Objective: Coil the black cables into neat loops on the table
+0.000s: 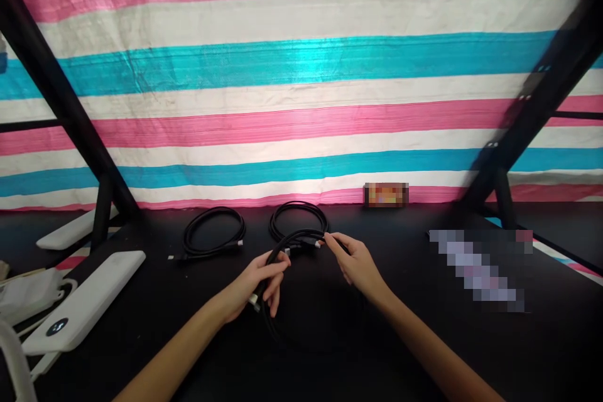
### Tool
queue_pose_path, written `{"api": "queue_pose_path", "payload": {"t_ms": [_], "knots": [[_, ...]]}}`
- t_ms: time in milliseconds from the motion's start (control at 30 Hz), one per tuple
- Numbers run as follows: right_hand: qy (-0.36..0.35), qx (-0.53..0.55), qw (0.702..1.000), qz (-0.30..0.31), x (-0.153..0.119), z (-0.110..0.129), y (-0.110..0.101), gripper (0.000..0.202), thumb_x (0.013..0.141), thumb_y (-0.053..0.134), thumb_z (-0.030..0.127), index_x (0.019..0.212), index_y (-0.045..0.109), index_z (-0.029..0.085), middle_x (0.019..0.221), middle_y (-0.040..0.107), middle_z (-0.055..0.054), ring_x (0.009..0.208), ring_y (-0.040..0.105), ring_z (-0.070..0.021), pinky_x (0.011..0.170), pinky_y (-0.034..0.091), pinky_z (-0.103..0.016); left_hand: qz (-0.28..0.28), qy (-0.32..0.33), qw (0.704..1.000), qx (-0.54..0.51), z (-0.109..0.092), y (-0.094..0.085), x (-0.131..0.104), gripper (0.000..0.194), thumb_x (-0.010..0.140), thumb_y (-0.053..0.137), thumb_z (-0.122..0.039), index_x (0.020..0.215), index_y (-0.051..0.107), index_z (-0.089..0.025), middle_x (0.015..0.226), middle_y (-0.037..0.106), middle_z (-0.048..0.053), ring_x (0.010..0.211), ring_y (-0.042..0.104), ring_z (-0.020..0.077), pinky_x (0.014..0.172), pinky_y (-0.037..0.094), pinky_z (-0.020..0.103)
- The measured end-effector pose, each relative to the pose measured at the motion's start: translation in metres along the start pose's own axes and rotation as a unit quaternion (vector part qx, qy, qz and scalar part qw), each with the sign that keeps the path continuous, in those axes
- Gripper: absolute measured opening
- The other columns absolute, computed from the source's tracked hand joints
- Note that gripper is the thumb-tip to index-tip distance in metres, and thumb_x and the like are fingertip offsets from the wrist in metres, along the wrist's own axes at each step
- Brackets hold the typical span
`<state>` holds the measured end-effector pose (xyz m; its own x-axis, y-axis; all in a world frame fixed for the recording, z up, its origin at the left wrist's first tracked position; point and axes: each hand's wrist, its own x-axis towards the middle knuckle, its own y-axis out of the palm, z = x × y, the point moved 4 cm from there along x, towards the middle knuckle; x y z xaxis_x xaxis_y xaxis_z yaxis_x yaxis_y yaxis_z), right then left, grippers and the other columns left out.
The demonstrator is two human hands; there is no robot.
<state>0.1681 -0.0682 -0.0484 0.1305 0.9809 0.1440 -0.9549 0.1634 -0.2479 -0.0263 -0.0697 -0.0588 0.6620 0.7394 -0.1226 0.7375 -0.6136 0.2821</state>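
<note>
Between my two hands a black cable [301, 233] is bent into a loop above the black table. My left hand [268, 276] is closed around the cable's left side, and a pale connector end [255, 303] sticks out below that hand. At the upper right of the loop, my right hand [351, 260] pinches the cable between thumb and fingers. The lower part of the loop is dark and hard to tell from the table. Just behind lies a second coiled black cable [299, 203], partly covered by the held one. A third coiled cable [214, 209] lies to its left.
A white power bank [89, 301] with a round display lies at left, beside a white device [31, 295] with cords. Another white slab [70, 232] sits behind. Blurred items are a small box [386, 195] and a long object [478, 270]. Black posts slant up both sides before a striped sheet.
</note>
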Motion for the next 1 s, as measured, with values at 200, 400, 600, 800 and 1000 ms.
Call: {"api": "queue_pose_path", "payload": {"t_ms": [200,400,600,800,1000], "knots": [[0.062,0.097,0.991,0.068,0.0,-0.006,0.007,0.046,0.077,0.052,0.058,0.089,0.065,0.015,0.034,0.023,0.012,0.026,0.021,-0.0036,0.026,0.017,-0.015,0.05,-0.019,0.988,-0.143,-0.012,-0.002,-0.003,0.037,0.086,0.038,-0.045,0.096,0.058,-0.015,0.04,0.037,-0.006,0.036,0.051,0.0144,0.041,0.032,0.023],[0.073,0.082,0.979,0.171,-0.009,-0.006,0.02,0.049,0.079,0.05,0.057,0.096,0.064,0.014,0.037,0.027,0.012,0.028,0.02,-0.0029,0.027,0.017,-0.014,0.067,-0.045,0.988,-0.134,-0.004,0.001,-0.003,0.037,0.087,0.041,-0.044,0.103,0.06,-0.016,0.041,0.034,-0.007,0.029,0.042,0.0083,0.034,0.021,0.021],[0.077,0.037,0.973,0.214,-0.018,-0.007,0.029,0.047,0.08,0.05,0.054,0.103,0.063,0.015,0.039,0.033,0.01,0.029,0.023,-0.0028,0.028,0.019,-0.014,0.009,-0.053,0.998,-0.014,0.003,0.005,-0.002,0.031,0.083,0.053,-0.036,0.104,0.06,-0.013,0.038,0.031,-0.01,0.024,0.031,0.0043,0.028,0.012,0.02],[0.097,0.116,0.97,0.188,-0.015,-0.005,0.029,0.044,0.077,0.059,0.045,0.11,0.061,0.016,0.037,0.03,0.012,0.031,0.023,-0.0034,0.031,0.022,-0.015,-0.058,0.003,0.992,-0.109,0.001,-0.013,0.006,0.029,0.087,0.05,-0.035,0.096,0.061,-0.01,0.036,0.027,-0.011,0.023,0.024,0.0035,0.027,0.014,0.019],[0.146,0.227,0.947,0.174,-0.015,-0.006,0.03,0.035,0.072,0.067,0.032,0.102,0.059,0.016,0.045,0.044,0.01,0.042,0.046,-0.0068,0.051,0.046,-0.021,-0.103,0.093,0.931,-0.336,-0.009,-0.034,0.007,0.031,0.096,0.03,-0.028,0.087,0.055,-0.011,0.039,0.028,-0.009,0.027,0.027,0.0032,0.03,0.019,0.018]]}}
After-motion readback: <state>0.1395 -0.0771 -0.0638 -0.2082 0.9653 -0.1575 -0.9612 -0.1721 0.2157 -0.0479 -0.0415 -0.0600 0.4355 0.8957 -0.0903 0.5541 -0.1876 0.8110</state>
